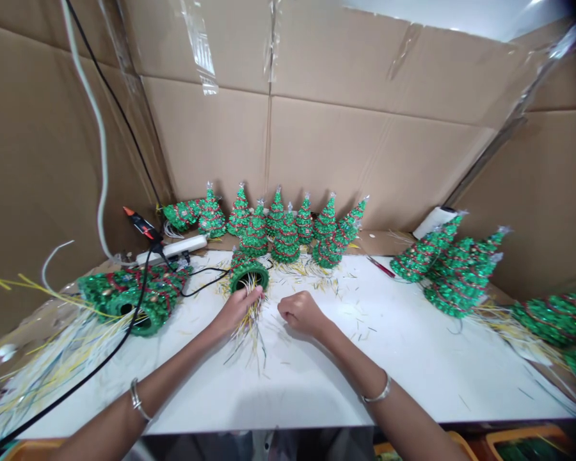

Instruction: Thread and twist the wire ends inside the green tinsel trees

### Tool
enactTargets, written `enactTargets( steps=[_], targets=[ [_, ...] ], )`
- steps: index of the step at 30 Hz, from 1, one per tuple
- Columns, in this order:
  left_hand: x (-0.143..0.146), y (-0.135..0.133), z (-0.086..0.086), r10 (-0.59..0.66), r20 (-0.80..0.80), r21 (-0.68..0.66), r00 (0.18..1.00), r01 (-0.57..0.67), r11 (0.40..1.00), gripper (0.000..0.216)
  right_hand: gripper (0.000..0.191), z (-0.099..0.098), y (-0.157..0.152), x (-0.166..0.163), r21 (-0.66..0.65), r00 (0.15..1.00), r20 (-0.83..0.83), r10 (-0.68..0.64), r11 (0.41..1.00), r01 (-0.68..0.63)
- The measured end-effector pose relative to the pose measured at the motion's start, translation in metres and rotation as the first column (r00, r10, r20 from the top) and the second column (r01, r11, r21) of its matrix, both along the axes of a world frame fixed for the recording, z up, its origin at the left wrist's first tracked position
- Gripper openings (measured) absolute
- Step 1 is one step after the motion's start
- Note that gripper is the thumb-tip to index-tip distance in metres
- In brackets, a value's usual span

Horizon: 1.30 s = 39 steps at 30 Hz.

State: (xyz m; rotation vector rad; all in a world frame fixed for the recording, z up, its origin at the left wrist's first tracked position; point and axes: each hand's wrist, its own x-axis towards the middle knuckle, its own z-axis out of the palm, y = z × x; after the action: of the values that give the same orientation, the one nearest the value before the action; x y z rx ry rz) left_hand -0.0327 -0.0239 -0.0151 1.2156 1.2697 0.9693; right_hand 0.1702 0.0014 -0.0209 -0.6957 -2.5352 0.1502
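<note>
A small green tinsel Christmas tree (235, 264) lies on its side on the white table, its hollow round base facing me. Thin white and yellow wires (253, 318) spill out of that base. My left hand (240, 308) is closed on the bundle of wires, right at the base's rim. Just to the right, my right hand (301, 312) is curled into a fist close above the table, apart from the tree. Whether anything small is inside the fist is hidden.
Several finished-looking trees (285, 240) stand along the back, others (461, 275) at right. Larger trees with long wires (148, 301) lie at left, near a power strip (173, 248), a glue gun (144, 225) and a black cable (129, 333). Red-handled pliers (381, 267) and wire clippings lie about.
</note>
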Motion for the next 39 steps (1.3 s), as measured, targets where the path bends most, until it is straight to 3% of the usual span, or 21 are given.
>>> enactTargets(
  steps=[2, 4, 8, 12, 16, 18, 22, 28, 33, 39],
  targets=[
    [-0.003, -0.004, 0.003, 0.008, -0.157, 0.077, 0.988, 0.004, 0.997, 0.059, 0.019, 0.0, -0.001, 0.0, -0.026, 1.0, -0.012, 0.017, 1.0, -0.017],
    [-0.008, -0.008, 0.009, 0.016, -0.38, 0.23, 0.925, 0.078, 0.97, 0.057, 0.02, -0.001, -0.003, 0.001, -0.034, 0.998, -0.056, 0.017, 0.999, -0.018],
    [-0.018, -0.016, 0.024, 0.208, -0.706, 0.43, 0.677, 0.177, 0.885, 0.046, 0.028, -0.001, -0.006, -0.002, -0.027, 0.985, -0.169, -0.035, 0.999, 0.031],
    [-0.028, -0.013, 0.029, 0.392, -0.757, 0.576, 0.524, 0.251, 0.778, 0.031, 0.035, 0.002, -0.007, -0.01, -0.039, 0.979, -0.18, -0.099, 0.995, 0.093],
    [-0.038, -0.004, 0.023, 0.431, -0.783, 0.613, 0.449, 0.434, 0.661, 0.024, 0.037, -0.002, -0.006, -0.016, -0.042, 0.981, -0.158, -0.113, 0.993, 0.108],
    [-0.042, 0.0, 0.02, 0.443, -0.788, 0.613, 0.427, 0.484, 0.625, 0.023, 0.036, -0.005, -0.004, -0.018, -0.04, 0.98, -0.155, -0.124, 0.992, 0.119],
    [-0.045, 0.002, 0.018, 0.485, -0.76, 0.649, 0.433, 0.471, 0.597, 0.019, 0.033, -0.007, -0.003, -0.02, -0.041, 0.976, -0.169, -0.135, 0.991, 0.13],
    [-0.043, -0.001, 0.024, 0.542, -0.73, 0.679, 0.416, 0.534, 0.504, 0.022, 0.03, -0.002, -0.001, -0.023, -0.054, 0.969, -0.202, -0.144, 0.989, 0.136],
    [-0.045, 0.001, 0.025, 0.586, -0.691, 0.719, 0.423, 0.487, 0.497, 0.023, 0.032, -0.001, 0.0, -0.024, -0.063, 0.97, -0.2, -0.142, 0.989, 0.132],
    [-0.05, 0.007, 0.024, 0.518, -0.728, 0.679, 0.449, 0.575, 0.455, 0.023, 0.031, -0.005, 0.004, -0.026, -0.043, 0.979, -0.164, -0.12, 0.993, 0.114]
  ],
)
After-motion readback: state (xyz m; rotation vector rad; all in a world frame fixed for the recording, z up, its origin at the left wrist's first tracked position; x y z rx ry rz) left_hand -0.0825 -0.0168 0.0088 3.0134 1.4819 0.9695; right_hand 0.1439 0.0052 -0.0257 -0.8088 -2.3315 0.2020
